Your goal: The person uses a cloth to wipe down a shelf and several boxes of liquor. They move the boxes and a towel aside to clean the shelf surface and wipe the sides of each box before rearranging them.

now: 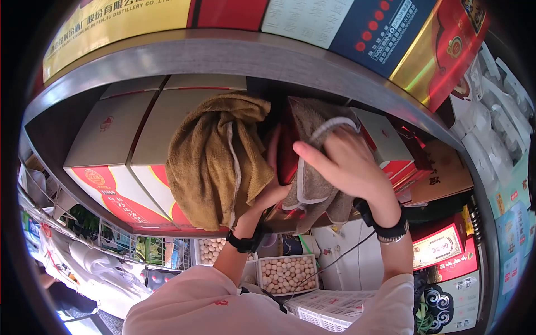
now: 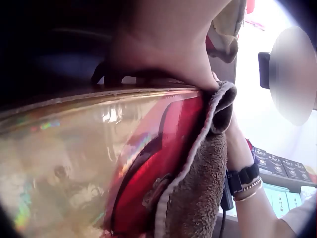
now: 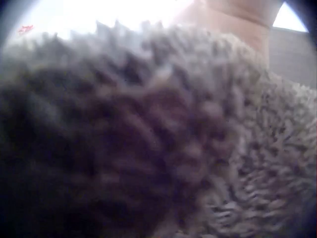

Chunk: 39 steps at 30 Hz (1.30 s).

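A grey metal shelf edge (image 1: 223,51) crosses the upper part, and the space under it is dark. On the left there is a wire rack (image 1: 133,251). The left wrist view shows a grey shelf (image 2: 283,182) before very bright white light.

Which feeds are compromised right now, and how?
Head: fisheye bends the shelf edge, corners black. Left wrist: reflections and rainbow glare on the shiny box, dark upper left, overexposed right. Right wrist: grey-brown cloth fills most of it, heavily blurred at centre, somewhat sharper lower right, top blown out.
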Available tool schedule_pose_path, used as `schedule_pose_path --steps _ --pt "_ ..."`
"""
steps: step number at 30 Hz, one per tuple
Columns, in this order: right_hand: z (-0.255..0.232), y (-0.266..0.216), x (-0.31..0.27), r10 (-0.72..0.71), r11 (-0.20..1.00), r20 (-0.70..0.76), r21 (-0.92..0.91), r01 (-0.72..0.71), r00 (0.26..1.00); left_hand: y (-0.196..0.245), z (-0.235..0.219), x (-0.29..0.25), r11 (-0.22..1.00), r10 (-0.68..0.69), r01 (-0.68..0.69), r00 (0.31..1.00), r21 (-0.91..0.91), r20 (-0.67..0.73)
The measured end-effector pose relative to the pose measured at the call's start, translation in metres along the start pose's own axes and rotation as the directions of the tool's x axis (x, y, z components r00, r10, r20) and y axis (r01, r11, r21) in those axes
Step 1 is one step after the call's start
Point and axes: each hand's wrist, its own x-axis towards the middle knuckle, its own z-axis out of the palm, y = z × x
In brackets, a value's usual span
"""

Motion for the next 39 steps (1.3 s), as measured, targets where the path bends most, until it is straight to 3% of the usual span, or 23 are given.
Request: schedule_pose_path --steps 1,3,6,9,12,14,16,18,20,22,24,25,28,34,36,38,39 --pt "-0.003 -0.001 0.009 0.074 0.997 0.089 -0.002 -0.074 0.993 -0.006 0.002 -0.004 0.991 -0.059 0.059 0.998 -0.116 0.0" --pt "-0.005 0.001 0.026 0.217 0.975 0.263 -0.014 -0.221 0.94 -0.012 0.0 -0.006 0.993 -0.059 0.058 0.998 -0.102 -0.007" --pt "0.001 0.007 0.038 0.296 0.944 0.2 0.087 -0.317 0.934 -0.007 -0.005 -0.004 0.996 -0.057 0.056 0.998 -0.069 -0.02" --pt "-0.003 0.007 0.041 0.274 0.954 0.291 0.035 -0.296 0.917 0.003 -0.003 -0.002 0.997 -0.055 0.053 0.998 -0.048 -0.043" --pt "-0.01 0.002 0.028 0.207 0.969 0.277 0.077 -0.236 0.939 0.012 0.0 0.004 0.999 -0.037 0.035 0.998 -0.026 -0.05" --pt "-0.003 0.005 0.017 0.16 0.98 0.235 0.079 -0.183 0.959 0.015 0.002 0.009 1.0 -0.022 0.021 0.998 -0.016 -0.054" --pt "0.002 0.001 0.001 -0.076 0.996 0.044 0.041 0.074 0.996 0.015 0.0 0.009 1.0 -0.026 0.027 0.995 0.004 -0.093" --pt "0.004 -0.001 -0.01 -0.08 0.996 0.055 0.054 0.077 0.995 0.01 0.001 0.01 0.997 -0.053 0.058 0.993 0.046 -0.105" --pt "0.01 -0.007 -0.019 -0.087 0.996 -0.13 0.005 0.089 0.988 0.007 -0.001 0.01 0.995 0.008 -0.002 0.998 0.104 -0.061" --pt "0.015 -0.008 -0.033 -0.042 0.996 -0.064 -0.079 0.037 0.997 0.006 -0.002 0.009 0.996 -0.004 0.012 0.996 0.09 -0.089" --pt "0.028 -0.004 -0.042 -0.207 0.973 -0.33 -0.166 0.16 0.921 0.007 0.0 0.011 1.0 0.0 -0.001 0.996 -0.007 -0.094" --pt "0.027 -0.006 -0.046 -0.224 0.971 -0.362 -0.165 0.174 0.905 0.006 -0.001 0.011 0.999 -0.013 0.011 0.998 -0.04 -0.065" --pt "0.032 -0.001 -0.064 -0.181 0.975 -0.38 -0.192 0.114 0.907 0.013 -0.006 0.011 0.998 0.054 -0.056 0.997 -0.034 -0.049" --pt "0.034 0.028 -0.11 0.004 0.99 -0.435 -0.123 -0.064 0.901 0.018 -0.001 0.005 0.984 0.0 -0.001 1.0 -0.178 -0.008" --pt "0.031 0.03 -0.117 0.066 0.997 -0.444 0.001 -0.073 0.894 0.024 -0.001 0.002 0.993 -0.019 0.017 1.0 -0.114 -0.022" --pt "0.027 0.03 -0.114 0.011 1.0 -0.529 -0.009 -0.018 0.848 0.04 -0.002 -0.003 0.999 0.042 -0.042 0.997 -0.001 -0.058" --pt "0.024 0.03 -0.113 0.133 0.984 -0.577 0.177 -0.036 0.806 0.053 -0.002 -0.003 0.993 0.098 -0.088 0.986 0.083 -0.134"
